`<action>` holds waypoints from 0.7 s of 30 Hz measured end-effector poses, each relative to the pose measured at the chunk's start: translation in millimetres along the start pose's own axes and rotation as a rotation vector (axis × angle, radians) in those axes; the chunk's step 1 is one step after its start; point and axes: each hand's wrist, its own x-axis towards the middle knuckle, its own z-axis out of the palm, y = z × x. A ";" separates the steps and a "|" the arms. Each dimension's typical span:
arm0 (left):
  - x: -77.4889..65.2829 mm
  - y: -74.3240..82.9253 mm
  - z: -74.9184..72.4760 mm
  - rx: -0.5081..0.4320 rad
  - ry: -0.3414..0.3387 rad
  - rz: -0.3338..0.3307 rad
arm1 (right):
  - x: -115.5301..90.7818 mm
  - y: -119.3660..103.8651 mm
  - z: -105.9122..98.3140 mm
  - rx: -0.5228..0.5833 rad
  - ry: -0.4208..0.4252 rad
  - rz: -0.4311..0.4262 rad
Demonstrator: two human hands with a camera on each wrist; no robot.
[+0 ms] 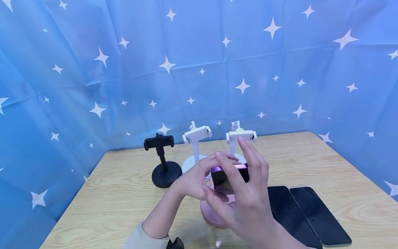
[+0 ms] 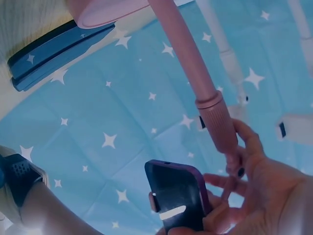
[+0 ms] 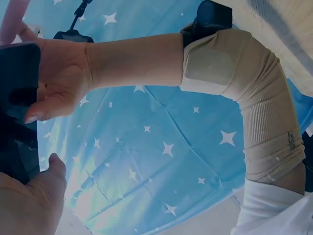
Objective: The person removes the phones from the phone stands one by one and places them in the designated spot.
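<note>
A purple-edged smartphone [image 1: 219, 178] with a dark screen sits tilted between the pink clamp arms of a pink phone stand [image 2: 188, 56]. The stand's round base [image 1: 210, 215] rests on the table, partly covered by my hands. My left hand [image 1: 196, 178] grips the stand's head behind the phone, with fingers around the joint at the top of the column in the left wrist view. From the front, my right hand [image 1: 250, 195] holds the phone, its thumb at the lower edge and fingers over the top. Some fingertips are hidden by the phone.
On the wooden table [image 1: 102, 204], a black phone stand [image 1: 166, 174] is at left. One white phone stand [image 1: 196, 135] and another white phone stand [image 1: 242, 135] stand behind my hands. At right, a dark phone [image 1: 286, 207] lies beside a second dark phone [image 1: 321, 216]. A blue star-patterned cloth [image 1: 199, 83] hangs behind.
</note>
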 end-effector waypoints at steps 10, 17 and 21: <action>-0.5 -5.2 -6.3 0.014 -0.038 0.032 | 9.6 2.4 10.9 -0.261 0.066 -0.034; 1.1 -5.2 -8.4 -0.004 -0.055 -0.004 | 8.2 4.1 11.7 -0.290 0.049 -0.004; 1.2 -6.3 -8.5 -0.010 -0.047 -0.007 | 8.6 6.2 10.9 -0.290 0.026 -0.001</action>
